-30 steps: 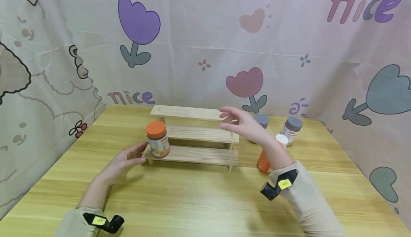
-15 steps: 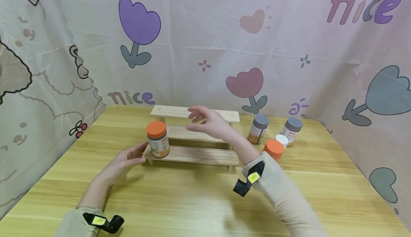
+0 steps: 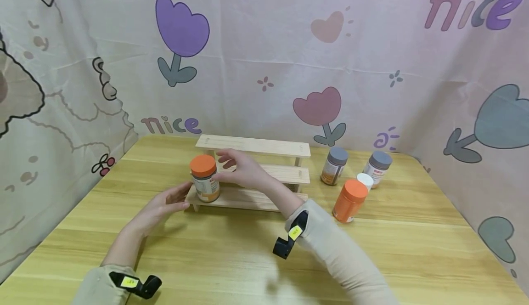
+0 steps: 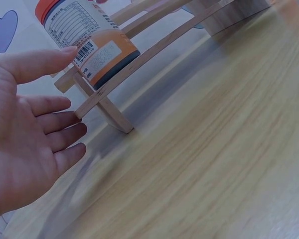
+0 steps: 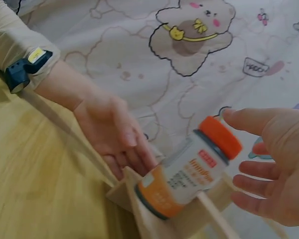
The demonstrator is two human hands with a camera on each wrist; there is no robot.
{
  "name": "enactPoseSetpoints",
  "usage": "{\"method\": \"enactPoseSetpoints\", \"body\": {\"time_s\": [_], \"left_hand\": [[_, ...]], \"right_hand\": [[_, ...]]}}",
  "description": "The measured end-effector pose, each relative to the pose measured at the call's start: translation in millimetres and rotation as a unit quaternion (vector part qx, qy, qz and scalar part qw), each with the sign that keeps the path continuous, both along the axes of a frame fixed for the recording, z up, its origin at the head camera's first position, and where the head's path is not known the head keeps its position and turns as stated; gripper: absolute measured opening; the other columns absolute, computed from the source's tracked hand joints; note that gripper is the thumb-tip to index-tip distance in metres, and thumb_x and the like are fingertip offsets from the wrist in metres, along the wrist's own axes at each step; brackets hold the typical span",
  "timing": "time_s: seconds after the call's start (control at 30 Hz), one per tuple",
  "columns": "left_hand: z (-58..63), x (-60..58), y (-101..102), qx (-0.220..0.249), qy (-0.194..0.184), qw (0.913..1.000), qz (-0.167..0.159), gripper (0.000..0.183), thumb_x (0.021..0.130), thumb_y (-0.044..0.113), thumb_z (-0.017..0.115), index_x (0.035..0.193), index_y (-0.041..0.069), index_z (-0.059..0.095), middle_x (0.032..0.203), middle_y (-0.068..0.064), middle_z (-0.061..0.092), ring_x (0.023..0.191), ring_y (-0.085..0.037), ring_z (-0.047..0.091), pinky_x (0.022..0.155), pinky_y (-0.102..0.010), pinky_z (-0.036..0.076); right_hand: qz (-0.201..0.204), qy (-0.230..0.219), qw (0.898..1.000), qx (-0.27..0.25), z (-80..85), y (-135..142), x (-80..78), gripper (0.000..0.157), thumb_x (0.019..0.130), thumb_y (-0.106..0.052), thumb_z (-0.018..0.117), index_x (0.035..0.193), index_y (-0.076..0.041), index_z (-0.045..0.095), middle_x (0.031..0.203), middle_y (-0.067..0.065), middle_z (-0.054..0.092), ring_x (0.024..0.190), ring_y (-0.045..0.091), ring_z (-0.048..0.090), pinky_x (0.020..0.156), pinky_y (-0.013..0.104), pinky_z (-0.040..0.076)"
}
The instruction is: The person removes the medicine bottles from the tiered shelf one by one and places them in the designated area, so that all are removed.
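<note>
An orange-capped pill bottle point(image 3: 205, 183) with a white and orange label stands at the left end of the lowest step of a wooden three-tier rack point(image 3: 252, 146). My right hand point(image 3: 244, 171) is spread at the bottle's right side, its thumb close to the cap; in the right wrist view a gap shows between the fingers point(image 5: 259, 186) and the bottle point(image 5: 182, 172). My left hand point(image 3: 163, 207) lies at the rack's left end, fingers loosely extended, fingertips right at the end of the lowest board in the left wrist view.
Right of the rack stand two grey-capped bottles, a nearer one point(image 3: 334, 167) and a farther one point(image 3: 377, 168). An orange bottle point(image 3: 349, 201) stands in front of a white-capped bottle point(image 3: 365, 180). A printed cloth point(image 3: 264, 57) hangs behind the wooden table point(image 3: 231, 259).
My right hand has moved left across the rack from its right end to the orange-capped pill bottle, uncovering the bottles at right. The left hand stays in place.
</note>
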State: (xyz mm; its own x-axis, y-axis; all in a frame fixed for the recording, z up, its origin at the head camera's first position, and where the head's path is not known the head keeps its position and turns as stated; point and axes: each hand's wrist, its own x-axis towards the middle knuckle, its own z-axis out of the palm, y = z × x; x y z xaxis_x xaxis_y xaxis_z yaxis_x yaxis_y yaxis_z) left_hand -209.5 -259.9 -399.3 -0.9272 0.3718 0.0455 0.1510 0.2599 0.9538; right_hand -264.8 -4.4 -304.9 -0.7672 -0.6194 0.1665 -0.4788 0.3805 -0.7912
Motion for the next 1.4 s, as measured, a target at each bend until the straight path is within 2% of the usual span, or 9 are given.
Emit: {"method": "enactPoseSetpoints", "body": {"time_s": [0.07, 0.17, 0.47, 0.67, 0.87, 1.0, 1.2, 1.4], "left_hand": [[-0.1, -0.4, 0, 0.003, 0.002, 1.0000, -0.002, 0.065, 0.093, 0.013, 0.053, 0.144, -0.008, 0.018, 0.148, -0.029, 0.016, 0.133, -0.044, 0.019, 0.102, -0.025, 0.033], [-0.8, -1.1, 0, 0.008, 0.005, 1.0000, -0.001, 0.065, 0.093, 0.012, 0.053, 0.143, -0.009, 0.019, 0.148, -0.030, 0.016, 0.133, -0.044, 0.019, 0.090, -0.008, 0.032], [-0.9, -1.0, 0, 0.003, 0.009, 1.0000, -0.001, 0.064, 0.093, 0.013, 0.053, 0.143, -0.009, 0.020, 0.147, -0.029, 0.017, 0.132, -0.045, 0.020, 0.089, -0.008, 0.032], [-1.4, -1.4, 1, 0.001, 0.008, 1.0000, -0.001, 0.064, 0.093, 0.013, 0.053, 0.143, -0.009, 0.020, 0.148, -0.029, 0.017, 0.132, -0.045, 0.021, 0.090, -0.008, 0.032], [-0.4, 0.2, 1, -0.001, 0.004, 1.0000, 0.001, 0.064, 0.093, 0.013, 0.053, 0.143, -0.009, 0.019, 0.148, -0.029, 0.017, 0.132, -0.045, 0.021, 0.089, -0.008, 0.032], [-0.4, 0.3, 1, -0.004, 0.003, 1.0000, 0.004, 0.064, 0.093, 0.013, 0.053, 0.143, -0.009, 0.019, 0.147, -0.029, 0.018, 0.132, -0.045, 0.022, 0.089, -0.008, 0.032], [-1.8, -1.1, 2, 0.000, 0.007, 1.0000, 0.000, 0.065, 0.093, 0.014, 0.054, 0.143, -0.010, 0.019, 0.147, -0.030, 0.019, 0.132, -0.045, 0.022, 0.089, -0.008, 0.032], [-3.3, -2.6, 1, 0.011, 0.006, 0.9999, -0.003, 0.065, 0.093, 0.012, 0.054, 0.142, -0.011, 0.018, 0.146, -0.031, 0.018, 0.131, -0.045, 0.022, 0.090, -0.008, 0.032]], "right_hand": [[-0.006, 0.001, 1.000, -0.007, -4.5, -4, -0.9, 0.064, 0.080, -0.021, 0.074, 0.135, -0.006, 0.046, 0.122, 0.012, 0.057, 0.106, 0.021, 0.056, 0.081, 0.022, 0.049], [-0.013, -0.007, 1.000, -0.023, -9.9, -10, -2.4, 0.064, 0.079, -0.021, 0.075, 0.134, -0.005, 0.046, 0.120, 0.010, 0.058, 0.105, 0.022, 0.056, 0.081, 0.022, 0.049], [0.002, 0.035, 0.998, -0.045, -19.5, -27, -4.9, 0.055, 0.076, -0.019, 0.078, 0.123, -0.005, 0.054, 0.110, 0.002, 0.060, 0.094, 0.011, 0.056, 0.081, 0.020, 0.048], [-0.016, 0.026, 0.999, -0.041, -22.0, -30, -3.3, 0.055, 0.077, -0.019, 0.077, 0.125, -0.005, 0.053, 0.112, 0.002, 0.058, 0.096, 0.013, 0.055, 0.081, 0.025, 0.049], [-0.015, 0.056, 0.998, -0.040, -24.5, -30, -3.6, 0.046, 0.077, -0.020, 0.077, 0.117, -0.007, 0.057, 0.106, -0.001, 0.059, 0.094, 0.011, 0.055, 0.081, 0.025, 0.049], [-0.014, 0.064, 0.997, -0.049, -26.2, -25, -1.0, 0.043, 0.077, -0.021, 0.077, 0.113, -0.009, 0.057, 0.104, -0.003, 0.058, 0.092, 0.009, 0.054, 0.077, 0.022, 0.049], [-0.014, 0.055, 0.996, -0.063, -30.7, -9, 4.6, 0.050, 0.077, -0.021, 0.077, 0.120, -0.008, 0.054, 0.109, -0.001, 0.059, 0.092, 0.009, 0.055, 0.075, 0.021, 0.050], [-0.019, 0.069, 0.995, -0.068, -32.9, 9, 6.2, 0.054, 0.077, -0.020, 0.076, 0.124, -0.007, 0.053, 0.110, 0.002, 0.059, 0.090, 0.011, 0.055, 0.072, 0.020, 0.050]]}}
